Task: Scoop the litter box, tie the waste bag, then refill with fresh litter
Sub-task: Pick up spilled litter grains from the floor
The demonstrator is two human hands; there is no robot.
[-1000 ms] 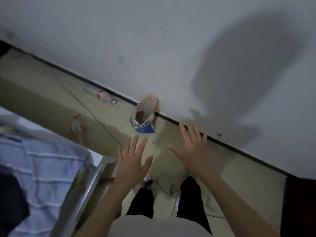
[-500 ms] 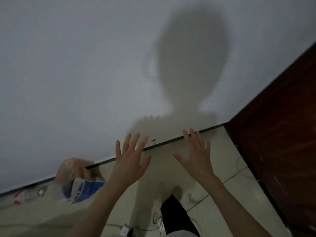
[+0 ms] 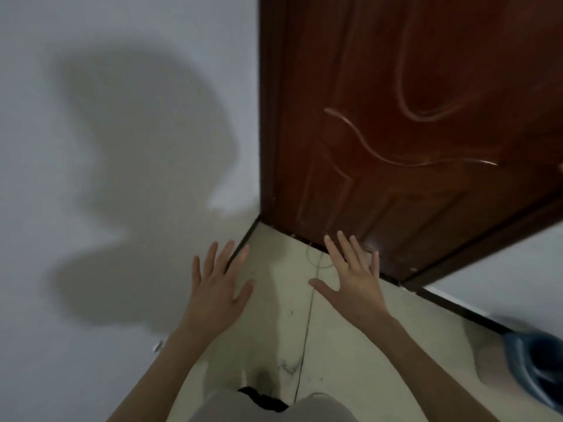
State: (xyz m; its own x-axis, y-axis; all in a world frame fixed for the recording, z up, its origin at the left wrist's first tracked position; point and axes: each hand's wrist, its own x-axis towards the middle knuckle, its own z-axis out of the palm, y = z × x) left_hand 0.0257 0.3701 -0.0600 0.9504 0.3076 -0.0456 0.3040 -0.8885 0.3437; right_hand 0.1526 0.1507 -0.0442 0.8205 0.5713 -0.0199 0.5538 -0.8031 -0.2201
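Low in frame, left hand (image 3: 217, 287) and right hand (image 3: 355, 280) empty, fingers spread, apart; no litter box visible, task seemingly unstarted.

Door (image 3: 411, 132): dark reddish-brown wood, with raised wavy curved mouldings catching pale highlights. Wall (image 3: 91, 56): plain whitish-grey, carrying a large soft grey shadow. Skirting strip (image 3: 457, 309): near black. Floor (image 3: 350, 345): pale beige, marked with dark scuffs and a thin dark cable (image 3: 306, 330). Blurred container (image 3: 539, 367) at the right edge: grey-blue. Person's garments at the lower edge: grey and black.
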